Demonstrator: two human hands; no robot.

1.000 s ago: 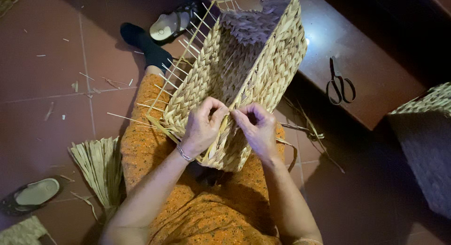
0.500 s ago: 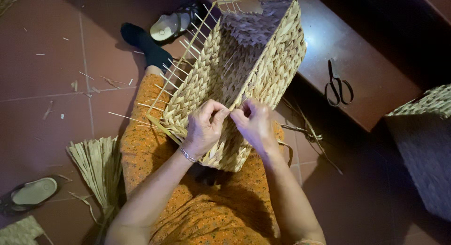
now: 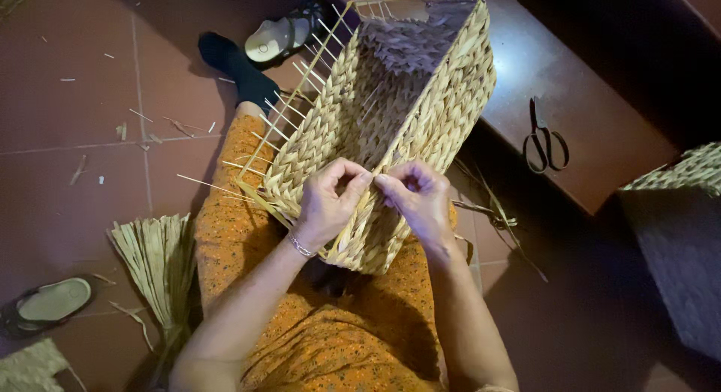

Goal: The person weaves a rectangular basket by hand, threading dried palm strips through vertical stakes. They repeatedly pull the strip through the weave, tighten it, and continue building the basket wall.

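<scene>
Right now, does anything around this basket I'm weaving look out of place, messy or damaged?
Nothing looks damaged. The woven basket lies tipped on its side across the lap, both hands at its corner, bare ribs still sticking out on one side. Straw scraps litter the tiled floor, and scissors lie on the wooden step.

Dim warm light, deep shadows right, sharp focus

both hands, left hand [image 3: 327, 204] and right hand [image 3: 417, 200], pinch a strand on the woven basket [image 3: 390, 129]. scissors [image 3: 544, 140] lie on the step [image 3: 601, 137]
</scene>
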